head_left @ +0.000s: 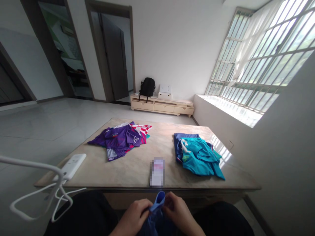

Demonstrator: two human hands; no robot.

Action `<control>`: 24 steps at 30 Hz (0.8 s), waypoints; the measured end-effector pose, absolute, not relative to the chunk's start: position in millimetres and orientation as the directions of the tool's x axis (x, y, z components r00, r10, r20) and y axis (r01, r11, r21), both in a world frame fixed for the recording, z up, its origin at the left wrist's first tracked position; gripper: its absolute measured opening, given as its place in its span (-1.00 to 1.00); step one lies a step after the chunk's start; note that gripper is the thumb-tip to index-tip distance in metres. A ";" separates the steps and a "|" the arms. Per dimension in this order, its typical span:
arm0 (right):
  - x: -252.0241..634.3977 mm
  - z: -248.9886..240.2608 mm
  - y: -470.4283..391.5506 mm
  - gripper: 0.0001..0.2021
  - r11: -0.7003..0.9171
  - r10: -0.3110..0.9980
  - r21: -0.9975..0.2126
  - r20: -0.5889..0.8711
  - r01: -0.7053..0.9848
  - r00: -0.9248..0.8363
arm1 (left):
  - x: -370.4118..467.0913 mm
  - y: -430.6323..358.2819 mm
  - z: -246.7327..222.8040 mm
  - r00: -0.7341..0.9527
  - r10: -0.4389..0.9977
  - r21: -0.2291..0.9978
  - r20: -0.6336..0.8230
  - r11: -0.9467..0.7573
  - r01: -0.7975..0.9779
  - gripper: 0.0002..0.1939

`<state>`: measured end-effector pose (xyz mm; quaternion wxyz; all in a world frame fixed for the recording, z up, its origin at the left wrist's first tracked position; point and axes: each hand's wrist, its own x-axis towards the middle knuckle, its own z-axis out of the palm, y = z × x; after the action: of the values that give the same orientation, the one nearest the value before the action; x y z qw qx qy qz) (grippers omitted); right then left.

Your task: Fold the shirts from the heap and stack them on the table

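I am holding a blue garment (157, 209) low in my lap, below the near edge of the marble-topped table (137, 164), with both hands working its upper edge. My left hand (134, 214) is pinching the cloth, fingers closed on it beside a rolled lip of fabric, and my right hand (178, 211) is gripping the same edge from the other side, fingers curled onto the cloth. I judge this to be the gathering stage: finding an edge before spreading the piece. Next I am needing a clean two-handed hold and a lift onto the tabletop, between the purple jersey pile (120, 139) and the teal shirt pile (199, 155), clear of the blurred card (157, 172).
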<state>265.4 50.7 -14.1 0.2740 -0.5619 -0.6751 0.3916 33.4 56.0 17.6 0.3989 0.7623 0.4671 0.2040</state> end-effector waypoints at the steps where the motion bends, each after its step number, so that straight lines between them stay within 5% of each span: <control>1: 268.8 -17.0 52.9 -0.55 0.053 0.973 -0.849 -0.074 0.525 -0.217 | 32.5 55.9 19.9 0.501 0.864 0.803 -0.057 -0.259 0.537 -0.77; 4: 272.5 -23.0 55.2 -0.13 0.082 0.959 -0.896 -0.048 0.437 -0.278 | 29.8 54.8 27.0 0.568 0.821 0.804 -0.050 -0.305 0.511 -0.76; 6: 270.2 -22.8 53.9 -0.26 0.121 0.942 -0.907 -0.023 0.404 -0.334 | 26.8 54.9 32.4 0.599 0.799 0.804 -0.052 -0.322 0.499 -0.78; 10: 262.3 -12.5 49.6 -0.91 0.170 0.936 -0.885 0.006 0.434 -0.353 | 18.3 58.8 38.7 0.571 0.820 0.799 -0.040 -0.317 0.512 -0.77; 18: 247.4 15.2 41.5 -0.71 0.332 0.909 -0.860 0.181 0.388 -0.376 | 20.1 65.3 13.2 0.310 0.951 0.811 0.008 -0.187 0.554 -0.60; 24: 240.1 1.3 40.5 -0.73 0.251 0.949 -0.900 0.158 0.356 -0.272 | 32.3 66.1 4.7 0.260 0.965 0.939 -0.030 -0.062 0.338 -0.77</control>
<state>240.1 40.5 1.3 0.3784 -0.4700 -0.6946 0.3917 32.3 66.1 4.7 0.4625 0.6450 0.5050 0.3391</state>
